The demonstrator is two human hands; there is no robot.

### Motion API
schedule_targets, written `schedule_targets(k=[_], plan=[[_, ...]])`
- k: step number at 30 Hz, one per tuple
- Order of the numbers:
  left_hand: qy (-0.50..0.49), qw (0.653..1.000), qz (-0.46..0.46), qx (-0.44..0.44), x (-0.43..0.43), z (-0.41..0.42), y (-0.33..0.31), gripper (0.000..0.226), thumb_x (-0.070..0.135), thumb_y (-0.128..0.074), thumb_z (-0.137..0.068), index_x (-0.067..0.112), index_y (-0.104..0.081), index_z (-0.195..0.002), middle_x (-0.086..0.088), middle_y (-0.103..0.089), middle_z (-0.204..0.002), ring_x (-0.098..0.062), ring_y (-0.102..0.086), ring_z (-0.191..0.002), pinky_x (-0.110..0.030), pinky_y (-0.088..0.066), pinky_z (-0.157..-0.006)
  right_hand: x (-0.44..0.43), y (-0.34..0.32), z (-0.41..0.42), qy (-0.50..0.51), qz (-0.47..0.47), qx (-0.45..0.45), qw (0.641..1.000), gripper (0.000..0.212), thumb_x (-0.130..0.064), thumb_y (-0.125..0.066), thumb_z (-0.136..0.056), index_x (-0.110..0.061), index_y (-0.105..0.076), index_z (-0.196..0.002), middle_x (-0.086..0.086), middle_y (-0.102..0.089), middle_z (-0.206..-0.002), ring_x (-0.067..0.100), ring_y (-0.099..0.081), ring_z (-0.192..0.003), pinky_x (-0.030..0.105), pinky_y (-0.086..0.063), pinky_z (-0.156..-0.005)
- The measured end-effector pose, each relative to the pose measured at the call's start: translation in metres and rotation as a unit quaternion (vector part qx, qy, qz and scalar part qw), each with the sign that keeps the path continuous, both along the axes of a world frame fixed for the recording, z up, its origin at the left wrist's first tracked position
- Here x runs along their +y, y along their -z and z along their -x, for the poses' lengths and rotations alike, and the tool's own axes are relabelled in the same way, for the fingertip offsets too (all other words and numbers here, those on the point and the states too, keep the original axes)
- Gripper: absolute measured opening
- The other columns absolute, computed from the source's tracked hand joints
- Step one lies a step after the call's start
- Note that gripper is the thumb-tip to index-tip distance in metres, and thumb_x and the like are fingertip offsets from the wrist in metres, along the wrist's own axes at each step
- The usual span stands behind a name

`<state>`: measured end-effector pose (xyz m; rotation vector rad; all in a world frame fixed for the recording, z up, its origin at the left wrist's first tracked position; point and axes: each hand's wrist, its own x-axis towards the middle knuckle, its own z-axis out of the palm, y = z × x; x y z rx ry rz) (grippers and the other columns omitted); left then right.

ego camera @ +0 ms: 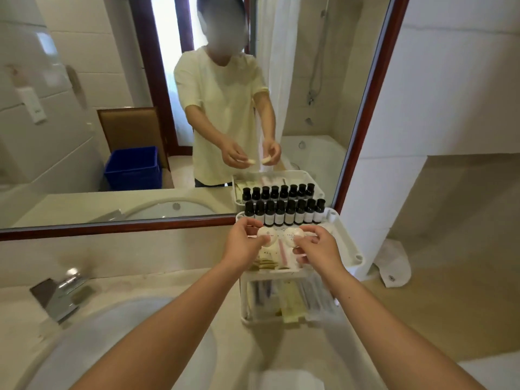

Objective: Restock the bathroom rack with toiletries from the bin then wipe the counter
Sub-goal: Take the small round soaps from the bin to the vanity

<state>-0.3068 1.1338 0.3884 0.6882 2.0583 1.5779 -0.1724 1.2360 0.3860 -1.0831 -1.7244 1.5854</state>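
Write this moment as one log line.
left hand: holds round soap | right hand: holds second soap | where: above rack top tier | bottles: upright at back

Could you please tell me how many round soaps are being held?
2: one round soap in the left hand, the other in the right hand, both over the rack's top shelf.

I am logging one beige counter (168, 280), carrying: white two-tier rack (349, 243) standing right of the sink (84, 333); chrome faucet (60, 295); crumpled white cloth (394, 263) lying beside the wall.
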Motion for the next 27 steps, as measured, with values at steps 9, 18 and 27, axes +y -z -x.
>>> schedule_targets(k=[9, 18, 27], plan=[[-0.084, 0.992, 0.073, 0.063, 0.08, 0.015, 0.02, 0.025, 0.019, -0.074, -0.08, 0.017, -0.049, -0.079, 0.001, -0.059, -0.075, -0.014, -0.055, -0.064, -0.027, -0.044, -0.058, 0.084, 0.021, 0.038, -0.04, -0.012, -0.078, 0.996, 0.018, -0.016, -0.065, -0.089, -0.019, -0.061, -0.106, 0.005, -0.069, -0.089, 0.014, -0.061, -0.057, 0.025, -0.045, -0.046], [-0.103, 0.982, 0.14, 0.072, 0.096, 0.025, 0.04, 0.028, 0.018, -0.073, -0.08, 0.019, -0.048, -0.069, 0.003, -0.06, -0.067, -0.012, -0.056, -0.06, -0.025, -0.04, -0.055, 0.107, 0.052, 0.069, -0.079, -0.086, -0.172, 0.978, 0.024, -0.028, -0.067, -0.085, -0.021, -0.063, -0.107, 0.0, -0.07, -0.071, 0.013, -0.061, -0.043, 0.025, -0.043, -0.045], [-0.092, 0.968, 0.203, 0.116, 0.097, 0.024, 0.041, 0.013, 0.018, -0.066, -0.082, 0.022, -0.06, -0.072, 0.009, -0.064, -0.071, -0.013, -0.063, -0.07, -0.029, -0.051, -0.062, 0.11, 0.054, 0.066, -0.072, -0.178, -0.202, 0.96, 0.029, -0.033, -0.07, -0.084, -0.019, -0.067, -0.109, -0.003, -0.069, -0.091, 0.012, -0.063, -0.073, 0.029, -0.05, -0.065]])
